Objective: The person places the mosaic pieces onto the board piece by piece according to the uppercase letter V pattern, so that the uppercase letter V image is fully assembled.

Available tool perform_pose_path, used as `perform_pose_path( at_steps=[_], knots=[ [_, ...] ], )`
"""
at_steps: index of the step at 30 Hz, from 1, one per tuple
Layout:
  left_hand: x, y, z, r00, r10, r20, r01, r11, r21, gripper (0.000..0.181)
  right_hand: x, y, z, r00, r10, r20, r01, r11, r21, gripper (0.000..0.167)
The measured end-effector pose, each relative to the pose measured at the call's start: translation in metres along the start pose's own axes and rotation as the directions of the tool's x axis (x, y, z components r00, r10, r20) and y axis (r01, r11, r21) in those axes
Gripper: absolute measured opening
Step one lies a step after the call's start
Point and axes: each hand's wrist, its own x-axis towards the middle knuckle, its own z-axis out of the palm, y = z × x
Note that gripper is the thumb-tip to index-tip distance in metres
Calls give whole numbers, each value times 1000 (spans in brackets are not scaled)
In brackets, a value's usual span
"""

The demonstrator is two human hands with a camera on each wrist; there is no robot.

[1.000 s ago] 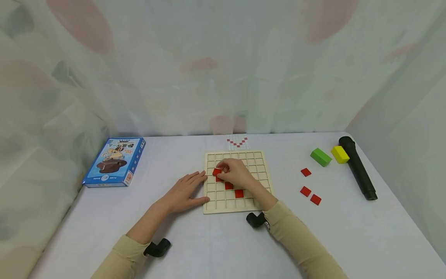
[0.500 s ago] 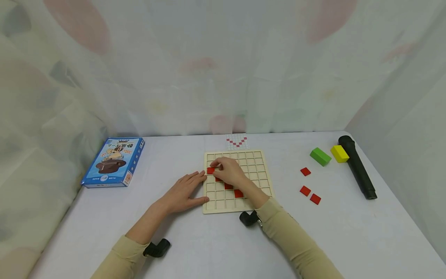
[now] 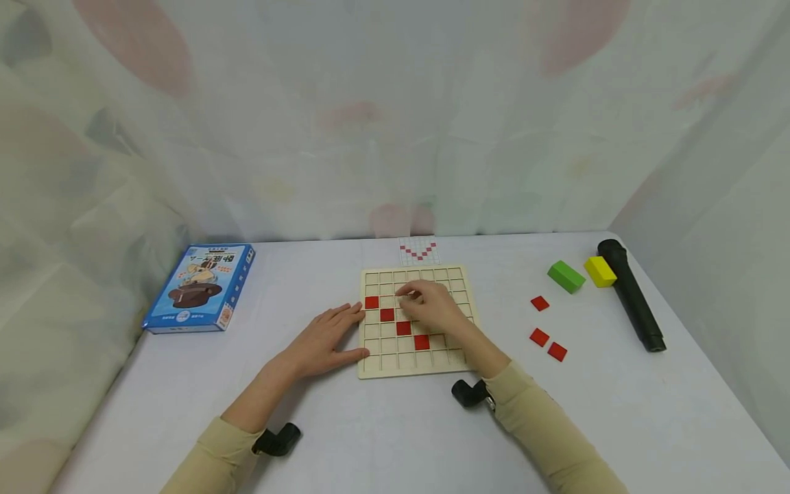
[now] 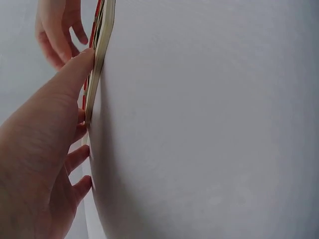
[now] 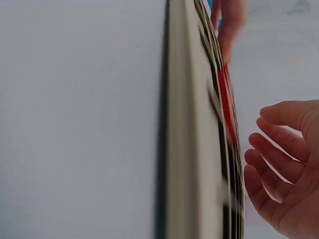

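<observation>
A pale wooden grid board point(image 3: 382, 363) lies flat on the white table. Four cells would form its slanting row of several red square tiles point(image 3: 404, 328), running from the left edge down to the right. My left hand point(image 3: 324, 341) rests at the board's left side, fingers extended, with thumb and fingertips touching the edge; the left wrist view shows the thumb point(image 4: 75, 74) against it. Over the middle of the board hovers my right hand point(image 3: 432, 307), fingers loosely bent. In the right wrist view that hand point(image 5: 289, 169) holds nothing and stands apart from the board.
Loose red tiles point(image 3: 540, 337) lie right of the board. Behind them are a green block point(image 3: 566, 276), a yellow block point(image 3: 600, 272) and a black microphone-shaped object point(image 3: 632, 298). A pattern card point(image 3: 419, 251) lies beyond the board; a blue box point(image 3: 200, 288) is at left.
My right hand has put a red tile into a cell at the board's left edge, let go of it and drawn back to the right. The left hand has stayed in place.
</observation>
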Motion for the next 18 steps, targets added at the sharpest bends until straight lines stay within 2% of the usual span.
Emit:
perform_pose_path(
  at_steps=[7,11,14,18],
  knots=[
    [2,-2,1,1000,23,-18,-23,1000,10,73,-27,30,-38,999,13,-36,-14,999,-35,21],
    [3,-4,1,997,62,-52,-60,998,33,62,-46,43,-63,996,55,-76,-60,996,-62,23],
    [4,-5,0,990,104,-93,-100,994,52,51,-59,53,-83,990,69,-125,-82,992,-94,22],
    [6,-6,-2,975,170,-144,-158,983,90,39,-76,68,-107,980,75,-182,-100,986,-136,21]
  ],
)
